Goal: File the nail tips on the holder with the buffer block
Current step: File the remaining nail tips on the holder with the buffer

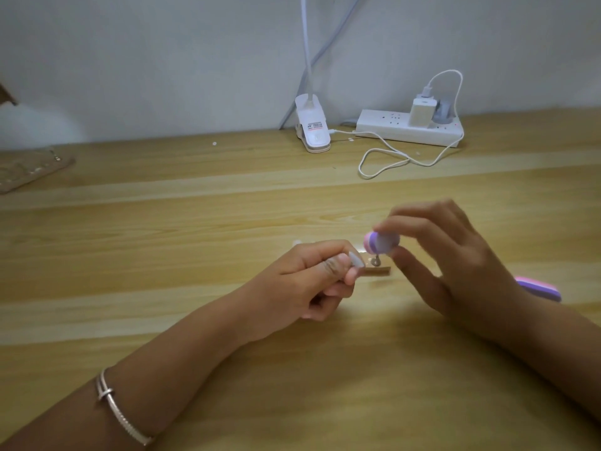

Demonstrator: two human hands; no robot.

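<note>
Wooden tabletop (162,222): pale plank grain, fills most of the view, ends at a grey wall (130,60) on the far side.

Left hand (312,281): near centre, forearm resting on the tabletop, fingers curled inward; thumb and forefinger pinch a nail tip. Silver bracelet (113,405) on the wrist, near left.

Right hand (455,265): right of centre, raised off the tabletop, blurred; thumb and forefinger pinch the buffer block, the other fingers spread loose. The two hands are close together but apart.

White power strip (390,126): far right, against the wall; a white charger (421,113) and a grey plug sit in it.

White clip lamp (312,131): far centre, just left of the power strip, its neck rising out of view.

Clear packet (29,169): far left edge, flat on the tabletop; contents too blurred to tell.

White cable (383,157): runs from the charger, loops on the tabletop, ends at the clip lamp.

Second block (540,288): pink and purple stripes, on the tabletop at the right, partly hidden behind the right wrist.

Buffer block (382,244): purple, pink and grey layers, held just above the holder.

Holder (379,271): small brown base with a metal stem, on the tabletop between the hands.

Nail tip (356,259): pale, long, just left of the holder's stem.
</note>
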